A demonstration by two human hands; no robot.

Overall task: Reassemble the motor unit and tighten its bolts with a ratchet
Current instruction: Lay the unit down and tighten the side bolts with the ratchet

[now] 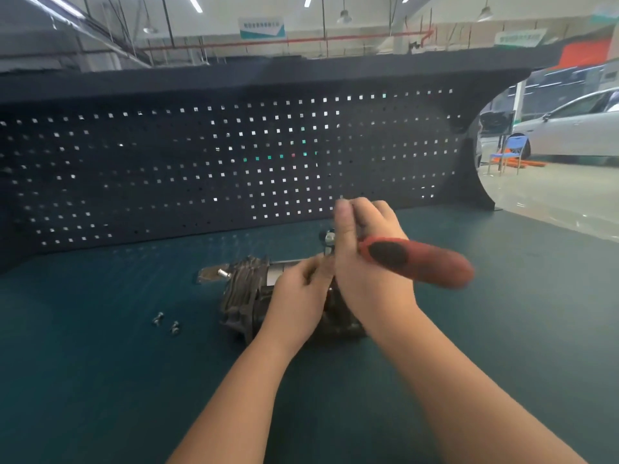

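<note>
The dark ribbed motor unit (pixel 244 293) lies on the green bench mat (pixel 100 363) in the middle of the view. My left hand (pixel 298 296) rests on its right part with the fingers curled at something small that I cannot make out. My right hand (pixel 365 259) is above the motor and grips the ratchet, whose red and black handle (pixel 418 259) sticks out to the right, blurred. The ratchet's head is hidden behind my right hand. Two loose bolts (pixel 165 323) lie on the mat left of the motor.
A dark pegboard (pixel 201 162) stands along the back of the bench. A small metal part (pixel 330 237) sits behind the motor. A flat metal piece with a stud (pixel 214 274) lies at the motor's left end. A car (pixel 569 125) and a blue chair (pixel 509 152) stand far right.
</note>
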